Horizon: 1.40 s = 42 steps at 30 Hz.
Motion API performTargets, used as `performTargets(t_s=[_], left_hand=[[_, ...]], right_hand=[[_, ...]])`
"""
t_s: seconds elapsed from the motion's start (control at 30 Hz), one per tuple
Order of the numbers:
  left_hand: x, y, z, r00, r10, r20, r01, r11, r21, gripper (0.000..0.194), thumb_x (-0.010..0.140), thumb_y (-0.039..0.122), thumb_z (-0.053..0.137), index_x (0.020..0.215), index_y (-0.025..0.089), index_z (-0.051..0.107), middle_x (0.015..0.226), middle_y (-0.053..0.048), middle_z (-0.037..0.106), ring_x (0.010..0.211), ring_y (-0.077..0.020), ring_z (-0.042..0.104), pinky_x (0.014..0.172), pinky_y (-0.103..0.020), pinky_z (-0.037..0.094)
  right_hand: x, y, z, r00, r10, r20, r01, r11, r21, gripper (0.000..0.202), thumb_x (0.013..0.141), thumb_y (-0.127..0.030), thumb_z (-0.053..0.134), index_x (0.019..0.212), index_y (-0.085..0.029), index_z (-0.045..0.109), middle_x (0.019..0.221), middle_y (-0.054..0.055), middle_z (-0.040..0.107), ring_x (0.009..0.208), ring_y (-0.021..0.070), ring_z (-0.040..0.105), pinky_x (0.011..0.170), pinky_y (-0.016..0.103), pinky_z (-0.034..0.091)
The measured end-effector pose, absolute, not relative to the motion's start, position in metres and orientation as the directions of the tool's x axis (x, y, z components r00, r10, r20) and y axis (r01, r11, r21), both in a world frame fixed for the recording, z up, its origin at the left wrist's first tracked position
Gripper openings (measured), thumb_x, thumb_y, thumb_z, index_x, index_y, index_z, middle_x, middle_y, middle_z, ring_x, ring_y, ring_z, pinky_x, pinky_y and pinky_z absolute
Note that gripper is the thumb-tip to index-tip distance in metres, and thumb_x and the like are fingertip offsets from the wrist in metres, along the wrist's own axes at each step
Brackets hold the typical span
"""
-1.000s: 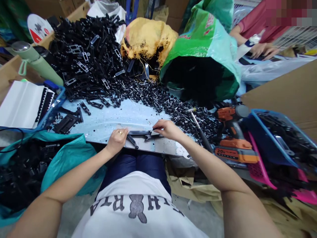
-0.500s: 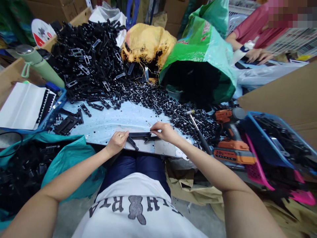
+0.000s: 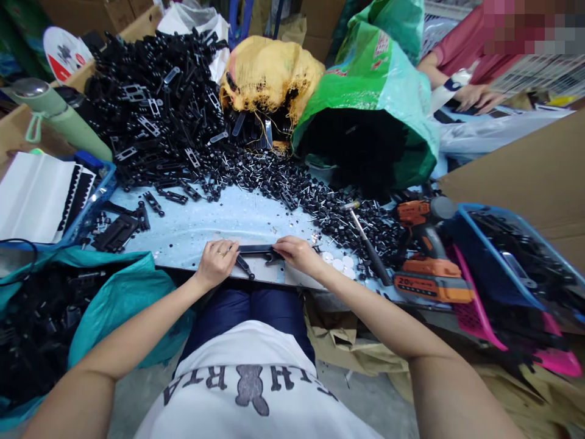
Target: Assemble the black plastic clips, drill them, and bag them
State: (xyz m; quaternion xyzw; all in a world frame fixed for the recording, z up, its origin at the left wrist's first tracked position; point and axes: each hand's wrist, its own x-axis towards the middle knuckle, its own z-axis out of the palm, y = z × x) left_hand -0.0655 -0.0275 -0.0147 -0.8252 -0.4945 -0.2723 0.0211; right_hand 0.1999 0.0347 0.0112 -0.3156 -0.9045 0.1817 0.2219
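Observation:
A long, flat black plastic part (image 3: 255,249) lies crosswise at the near edge of the work surface, in front of my body. My left hand (image 3: 216,262), with a ring on one finger, is closed around its left end. At the opposite end my right hand (image 3: 299,253) has thumb and fingers pinched together on the part; whether a small piece is between the fingertips is hidden. A narrow black arm (image 3: 245,266) slants down beside my left fingers, and a short black hooked piece (image 3: 273,257) shows just left of my right hand.
Beyond my hands spread small black-headed pins (image 3: 274,177) and a heap of black plastic parts (image 3: 155,116). A hammer (image 3: 369,244) and an orange cordless drill (image 3: 427,256) lie right. A green sack (image 3: 365,91) gapes behind. A co-worker's hands (image 3: 479,97) are at far right.
My right hand has lowered slightly and its fingers have come down against the right end of the black part. My left hand keeps its hold. The view has shifted a little.

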Motion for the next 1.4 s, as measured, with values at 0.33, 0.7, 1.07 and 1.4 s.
performTargets(t_s=[0.33,0.7,1.07,1.4], left_hand=[[-0.013,0.004,0.001,0.542,0.820,0.184,0.811,-0.568,0.139,0.043,0.087,0.045,0.044,0.095,0.008,0.063,0.083,-0.016,0.065,0.080,-0.0249,0.060,0.066,-0.033,0.044],[0.011,-0.072,0.078,0.265,0.713,0.650,0.160,-0.697,0.699,0.062,0.092,0.050,0.007,0.069,0.019,0.056,0.058,-0.006,0.057,0.057,-0.0143,0.055,0.055,-0.028,0.044],[-0.040,0.072,-0.013,0.413,0.846,0.337,0.879,-0.468,0.098,0.076,0.078,0.070,0.028,0.122,0.015,0.056,0.090,-0.015,0.063,0.078,-0.0237,0.058,0.066,-0.032,0.043],[-0.043,0.121,0.012,0.230,0.889,0.395,0.961,-0.271,0.051,0.055,0.086,0.048,0.045,0.123,0.008,0.050,0.112,-0.018,0.056,0.106,-0.0295,0.047,0.093,-0.043,0.034]], right_hand=[[0.236,0.036,0.010,-0.662,0.729,0.174,0.733,0.678,-0.049,0.061,0.078,-0.070,0.040,0.067,-0.013,0.060,0.061,0.009,0.058,0.059,0.0180,0.054,0.055,0.028,0.036],[0.169,-0.024,0.028,-0.624,0.677,0.390,-0.013,0.490,-0.872,0.045,0.086,-0.061,0.031,0.077,-0.023,0.053,0.067,0.004,0.052,0.066,0.0184,0.055,0.060,0.032,0.043],[0.120,0.248,0.028,-0.058,0.873,0.484,0.628,0.408,-0.663,0.028,0.090,-0.035,0.035,0.104,-0.015,0.050,0.100,0.012,0.056,0.094,0.0198,0.051,0.087,0.035,0.040],[0.125,0.372,0.052,-0.240,0.877,0.416,0.970,0.209,0.121,0.029,0.089,-0.016,0.032,0.103,-0.002,0.053,0.102,0.024,0.054,0.101,0.0293,0.042,0.076,0.038,0.034]])
